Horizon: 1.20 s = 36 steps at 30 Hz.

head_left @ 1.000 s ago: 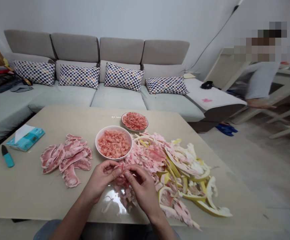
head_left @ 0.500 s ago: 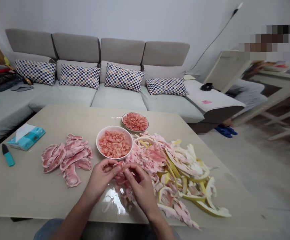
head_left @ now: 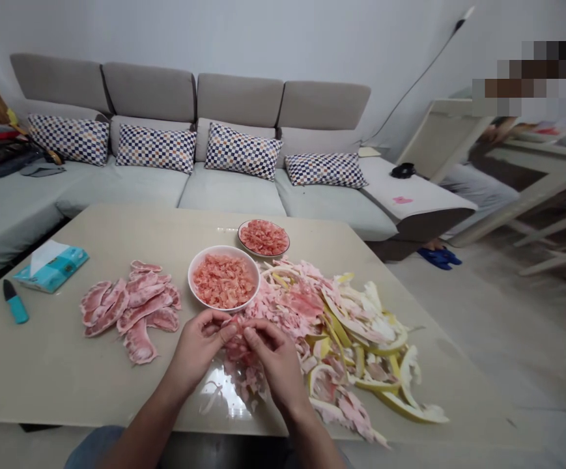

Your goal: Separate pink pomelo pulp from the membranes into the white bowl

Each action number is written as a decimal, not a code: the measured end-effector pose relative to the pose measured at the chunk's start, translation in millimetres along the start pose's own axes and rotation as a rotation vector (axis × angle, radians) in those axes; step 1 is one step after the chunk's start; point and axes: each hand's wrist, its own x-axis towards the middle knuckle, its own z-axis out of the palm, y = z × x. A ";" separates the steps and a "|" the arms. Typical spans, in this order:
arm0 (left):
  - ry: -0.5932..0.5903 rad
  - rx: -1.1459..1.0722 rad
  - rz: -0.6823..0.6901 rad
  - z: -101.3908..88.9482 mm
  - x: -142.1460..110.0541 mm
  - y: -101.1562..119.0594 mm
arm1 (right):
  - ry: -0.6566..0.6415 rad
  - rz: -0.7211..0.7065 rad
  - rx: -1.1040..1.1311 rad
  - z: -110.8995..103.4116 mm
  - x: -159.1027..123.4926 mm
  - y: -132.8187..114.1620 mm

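Left hand [head_left: 199,348] and right hand [head_left: 275,358] both pinched on a small pink fruit piece [head_left: 234,324], just on the near side of the white bowl [head_left: 223,279] of loose pulp. Looks like pomelo, partly hidden by fingers. Far side: plate [head_left: 264,238], also pulp. Left on tabletop [head_left: 58,371]: unopened segments [head_left: 139,303], tissue pack [head_left: 52,268], knife [head_left: 15,303]. Right: heap of peel and membrane [head_left: 351,339].
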 end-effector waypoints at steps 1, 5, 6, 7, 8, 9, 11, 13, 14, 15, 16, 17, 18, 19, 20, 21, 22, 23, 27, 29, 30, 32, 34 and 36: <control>0.000 -0.012 -0.002 0.0 -0.2 0.1 | -0.003 0.034 0.065 0.1 0.3 2.5; -0.009 -0.005 0.006 -1.3 -0.1 0.8 | -0.002 0.162 0.315 0.7 1.0 10.9; -0.010 -0.003 0.010 -1.8 -0.1 0.9 | -0.006 0.192 0.367 0.9 1.1 11.4; -0.013 -0.003 0.010 -2.2 0.0 1.0 | -0.011 0.219 0.409 1.1 1.1 11.2; -0.015 -0.009 0.009 -2.5 0.1 1.0 | -0.014 0.243 0.442 1.4 1.2 10.3; -0.018 -0.018 0.005 -2.6 0.1 0.9 | -0.016 0.266 0.469 1.7 1.2 8.9; -0.022 -0.040 -0.005 -2.5 0.1 0.9 | -0.012 0.304 0.517 2.4 1.6 5.6; -0.022 -0.060 -0.010 -1.9 -0.1 1.3 | -0.010 0.330 0.558 2.9 2.5 2.8; -0.023 -0.071 -0.010 -1.6 -0.2 1.8 | -0.014 0.338 0.576 3.0 3.1 1.9; -0.026 -0.082 -0.008 -1.3 -0.3 2.6 | -0.019 0.343 0.592 2.9 4.0 1.3; -0.023 -0.098 -0.005 -1.3 -0.4 3.6 | -0.021 0.346 0.609 2.5 5.0 0.9; -0.012 -0.119 0.000 -1.4 -0.5 4.7 | -0.022 0.347 0.628 1.9 6.0 0.7; 0.006 -0.144 0.004 -1.8 -0.3 6.0 | -0.021 0.344 0.646 1.1 7.0 0.5; 0.030 -0.169 0.007 -2.5 -0.1 7.3 | -0.020 0.337 0.659 0.1 7.8 0.5; 0.058 -0.193 0.008 -3.3 0.2 8.5 | -0.018 0.325 0.665 -0.9 8.3 0.4; 0.085 -0.217 0.008 -4.2 0.7 9.4 | -0.017 0.314 0.662 -1.8 8.3 0.5; 0.104 -0.239 0.007 -5.1 1.1 10.1 | -0.017 0.307 0.653 -2.4 7.9 0.6; 0.112 -0.258 0.003 -5.7 1.4 10.5 | -0.019 0.303 0.643 -2.8 7.1 0.9; 0.082 -0.312 -0.044 -6.2 1.4 9.1 | -0.047 0.318 0.615 -1.2 7.1 2.9; 0.063 -0.320 -0.078 -5.8 1.1 7.8 | -0.064 0.300 0.549 0.4 15.8 4.0; 0.059 -0.325 -0.089 -5.7 1.1 7.2 | -0.068 0.273 0.484 0.9 23.1 4.4; 0.055 -0.336 -0.100 -6.1 1.4 6.9 | -0.064 0.169 0.281 1.4 41.7 4.6; 0.063 -0.347 -0.104 -6.8 2.1 7.8 | -0.026 -0.022 0.002 0.8 59.2 3.3; 0.082 -0.360 -0.107 -7.7 3.0 9.2 | 0.031 -0.226 -0.245 -0.2 67.6 0.2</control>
